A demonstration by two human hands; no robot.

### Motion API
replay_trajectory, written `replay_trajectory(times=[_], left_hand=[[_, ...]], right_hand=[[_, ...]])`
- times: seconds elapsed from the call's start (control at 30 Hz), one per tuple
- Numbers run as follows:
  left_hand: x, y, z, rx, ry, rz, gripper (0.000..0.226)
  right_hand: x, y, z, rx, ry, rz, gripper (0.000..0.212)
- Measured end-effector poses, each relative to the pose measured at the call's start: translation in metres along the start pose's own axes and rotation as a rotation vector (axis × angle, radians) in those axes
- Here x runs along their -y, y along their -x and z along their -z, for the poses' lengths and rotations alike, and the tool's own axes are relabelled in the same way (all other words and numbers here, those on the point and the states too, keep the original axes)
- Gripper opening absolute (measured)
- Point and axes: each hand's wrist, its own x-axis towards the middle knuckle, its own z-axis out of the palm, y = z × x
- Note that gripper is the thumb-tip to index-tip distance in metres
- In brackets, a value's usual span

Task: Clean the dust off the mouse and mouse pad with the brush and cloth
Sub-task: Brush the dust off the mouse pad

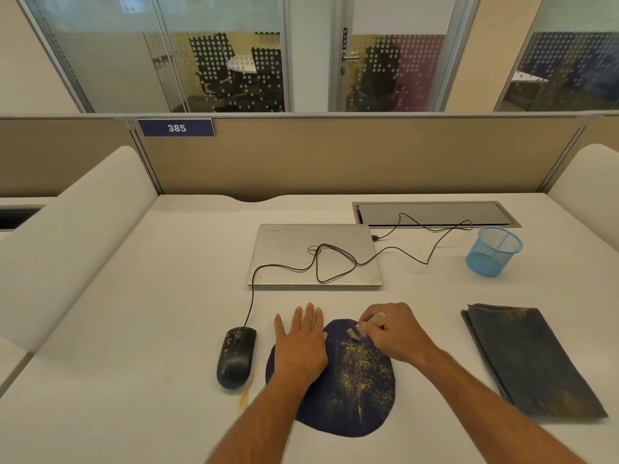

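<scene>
Desk (167, 329) inventory: one mouse (236, 356), one dusty round mouse pad (351, 390), one folded cloth (532, 360) well right, one closed laptop (315, 256), one mesh cup (493, 251), contents indiscernible, left hand (303, 343) flat on pad, right hand (395, 333) gripping brush (366, 326), bristles on pad.

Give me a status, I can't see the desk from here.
Left hand flat, pinning the mouse pad. Right hand working the brush at the pad's far edge. Yellow dust still on pad. Nothing in the way.

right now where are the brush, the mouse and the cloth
brush (355, 333), head view, on its bristles
mouse (235, 358), head view, middle of its back
cloth (532, 360), head view, centre of the fold
</scene>
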Motion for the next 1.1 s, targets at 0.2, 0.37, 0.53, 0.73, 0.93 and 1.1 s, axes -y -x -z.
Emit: replay_trajectory(times=[0.2,0.37,0.53,0.73,0.93,1.1], left_hand=[[0.0,-0.001,-0.002,-0.022,0.003,-0.001,0.059],[0.001,-0.002,-0.004,-0.014,0.007,-0.001,0.06],[0.002,-0.003,-0.005,-0.016,0.009,-0.002,0.06],[0.003,-0.004,-0.005,-0.016,0.003,-0.007,0.06],[0.003,-0.006,-0.005,-0.013,0.011,-0.011,0.06],[0.004,-0.005,-0.003,-0.023,0.017,-0.016,0.059]], right_hand=[[0.004,-0.001,-0.002,0.07,0.128,0.091,0.013],[0.004,-0.005,0.005,-0.023,0.03,0.086,0.01],[0.008,-0.005,-0.003,0.081,0.06,0.091,0.01],[0.007,-0.01,-0.005,-0.125,-0.035,0.08,0.009],[0.005,-0.01,-0.011,0.02,-0.061,0.029,0.005],[0.009,-0.01,-0.015,-0.052,-0.038,0.139,0.007]])
